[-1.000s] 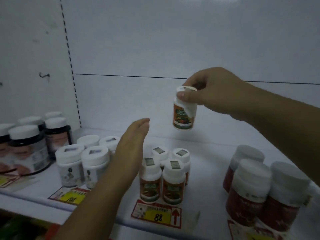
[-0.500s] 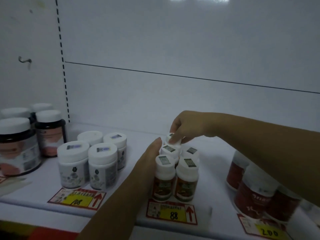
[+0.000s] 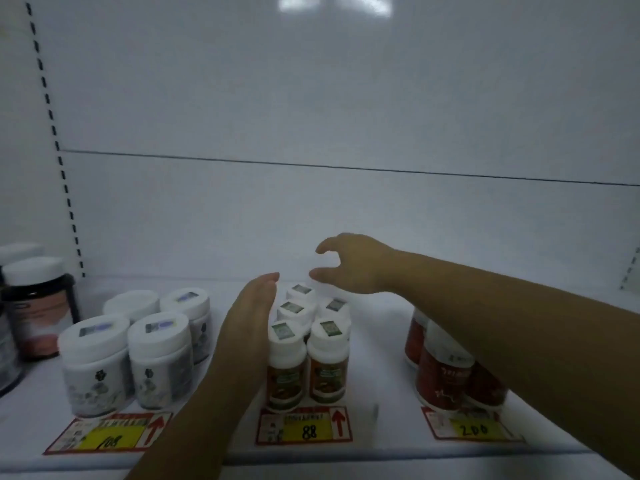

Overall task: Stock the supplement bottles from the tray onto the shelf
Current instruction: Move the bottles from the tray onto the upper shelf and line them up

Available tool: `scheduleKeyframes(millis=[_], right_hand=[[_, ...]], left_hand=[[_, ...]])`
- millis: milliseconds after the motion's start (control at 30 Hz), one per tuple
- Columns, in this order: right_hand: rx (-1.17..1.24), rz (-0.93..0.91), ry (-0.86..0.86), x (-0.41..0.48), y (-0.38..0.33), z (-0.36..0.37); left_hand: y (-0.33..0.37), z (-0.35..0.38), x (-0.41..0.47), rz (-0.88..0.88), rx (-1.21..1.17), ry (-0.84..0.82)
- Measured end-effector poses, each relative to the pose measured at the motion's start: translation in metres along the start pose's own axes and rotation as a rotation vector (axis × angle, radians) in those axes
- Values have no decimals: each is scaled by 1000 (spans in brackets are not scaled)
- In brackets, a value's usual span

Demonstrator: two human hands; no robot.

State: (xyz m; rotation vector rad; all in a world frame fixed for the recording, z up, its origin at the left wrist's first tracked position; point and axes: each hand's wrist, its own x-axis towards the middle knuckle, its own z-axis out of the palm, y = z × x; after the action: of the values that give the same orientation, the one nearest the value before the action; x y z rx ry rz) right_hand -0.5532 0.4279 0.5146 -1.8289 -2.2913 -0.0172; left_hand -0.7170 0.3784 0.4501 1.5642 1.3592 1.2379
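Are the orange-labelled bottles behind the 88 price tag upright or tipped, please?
Upright: the orange-labelled bottles show caps facing up; front two stand on their bases.

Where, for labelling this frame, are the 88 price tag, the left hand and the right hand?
88 price tag (image 3: 304, 426): head view, on its yellow panel.
left hand (image 3: 250, 320): head view, on its back.
right hand (image 3: 358, 265): head view, on its back.

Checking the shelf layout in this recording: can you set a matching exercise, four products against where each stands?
Products: 1 orange-label bottles; 2 white-label jars; 3 red bottles; 4 dark jar.
Places: A behind the 200 price tag; B far left of the shelf; C behind the 88 price tag; D behind the 108 price tag.
Pairs: 1-C, 2-D, 3-A, 4-B.
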Motion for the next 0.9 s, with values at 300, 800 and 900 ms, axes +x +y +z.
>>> scheduleKeyframes(millis=[300,800,900], right_hand=[[-263,-9,121,-74,51,-54],[-124,23,175,-334,177,-40],[-173,35,85,-382,205,-14]], left_hand=[[118,18,38,455,1089,-239],[142,201,-142,818,746,-228],[108,232,-197,986,776,-346]])
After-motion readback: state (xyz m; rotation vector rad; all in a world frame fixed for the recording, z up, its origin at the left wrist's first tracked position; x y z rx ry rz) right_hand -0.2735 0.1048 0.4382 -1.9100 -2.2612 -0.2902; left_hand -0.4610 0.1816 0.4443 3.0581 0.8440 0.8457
